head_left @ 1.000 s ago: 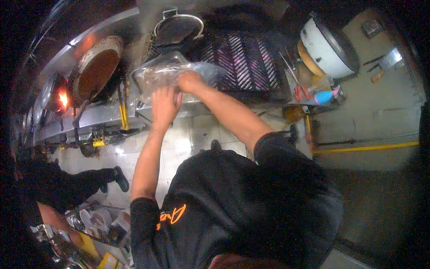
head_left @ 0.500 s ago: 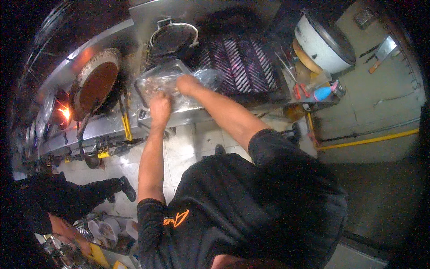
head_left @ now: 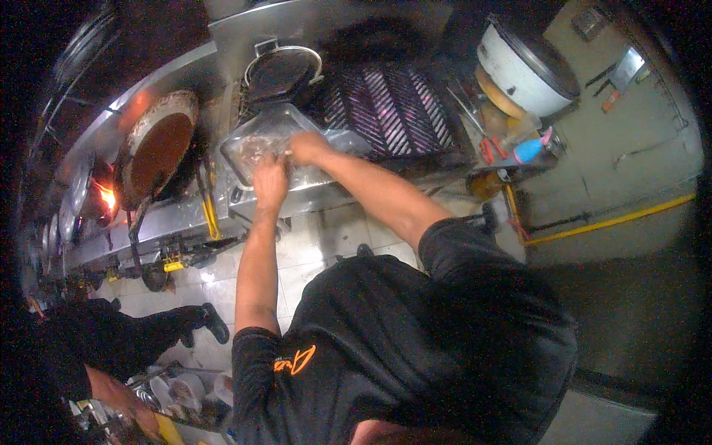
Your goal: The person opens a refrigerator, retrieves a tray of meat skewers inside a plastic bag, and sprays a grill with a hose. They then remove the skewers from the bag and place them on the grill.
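A shallow metal tray point(head_left: 285, 113) with greyish-brown food pieces point(head_left: 256, 150) in it sits on the counter's front part, before the grill. Over its near right corner my right hand point(head_left: 305, 148) is closed on a clear plastic bag point(head_left: 350, 141), which sticks out to the right toward the grill. My left hand point(head_left: 271, 179) is at the tray's near edge, its fingers pinched together close to the right hand's fingertips. Something small and pale shows between the two hands; what the left fingers hold is too blurred to name.
A ridged grill point(head_left: 389, 111) glows faintly to the right. Behind the tray stands a round dark pan point(head_left: 282, 70). A large wok point(head_left: 159, 144) and an open flame point(head_left: 107, 196) are left. Scissors point(head_left: 491, 148) and a white pot point(head_left: 519, 70) stand right. A co-worker's leg point(head_left: 178, 322) is lower left.
My left hand has moved slightly right and down, closer to my right hand. The plastic bag has been drawn off the tray's middle to the right, and more of the food shows.
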`<state>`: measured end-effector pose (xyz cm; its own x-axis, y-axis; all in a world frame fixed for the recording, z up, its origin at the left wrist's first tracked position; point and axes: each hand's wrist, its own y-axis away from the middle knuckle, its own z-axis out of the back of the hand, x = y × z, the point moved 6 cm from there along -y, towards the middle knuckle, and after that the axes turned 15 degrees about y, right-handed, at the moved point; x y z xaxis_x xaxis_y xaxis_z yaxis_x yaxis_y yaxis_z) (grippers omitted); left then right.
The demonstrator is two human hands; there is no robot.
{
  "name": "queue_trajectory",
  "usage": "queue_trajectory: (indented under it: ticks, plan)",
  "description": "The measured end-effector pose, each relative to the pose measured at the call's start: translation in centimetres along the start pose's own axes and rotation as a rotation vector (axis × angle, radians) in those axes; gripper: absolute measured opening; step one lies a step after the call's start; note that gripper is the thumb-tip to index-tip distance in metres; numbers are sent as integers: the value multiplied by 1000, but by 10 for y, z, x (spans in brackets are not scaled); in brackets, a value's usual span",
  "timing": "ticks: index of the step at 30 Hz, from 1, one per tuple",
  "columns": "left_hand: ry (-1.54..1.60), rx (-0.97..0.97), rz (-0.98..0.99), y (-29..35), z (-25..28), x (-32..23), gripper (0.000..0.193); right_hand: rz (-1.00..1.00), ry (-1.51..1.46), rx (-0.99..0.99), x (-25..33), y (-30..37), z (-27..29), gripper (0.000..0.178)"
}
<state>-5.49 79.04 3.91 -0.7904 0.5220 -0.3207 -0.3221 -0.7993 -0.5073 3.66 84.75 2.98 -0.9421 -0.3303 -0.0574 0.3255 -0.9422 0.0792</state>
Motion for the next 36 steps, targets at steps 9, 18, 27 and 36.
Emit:
queue_trajectory:
  ticks: [9, 18, 27, 36]
  plan:
    - [-106, 111, 92, 1, 2, -1, 19, 34, -286, -1, 10, 13, -1, 19]
    - [11, 6, -275, -2, 26, -102, 38, -434, -585, -562, -137, 217, -38, 32]
    - [330, 340, -319, 37, -44, -164, 35, -1000, -114, -199, -301, 445, -357, 64]
    - [222, 1079, 253, 84, -143, -222, 45, -838, -543, 339, -375, 429, -401, 67]
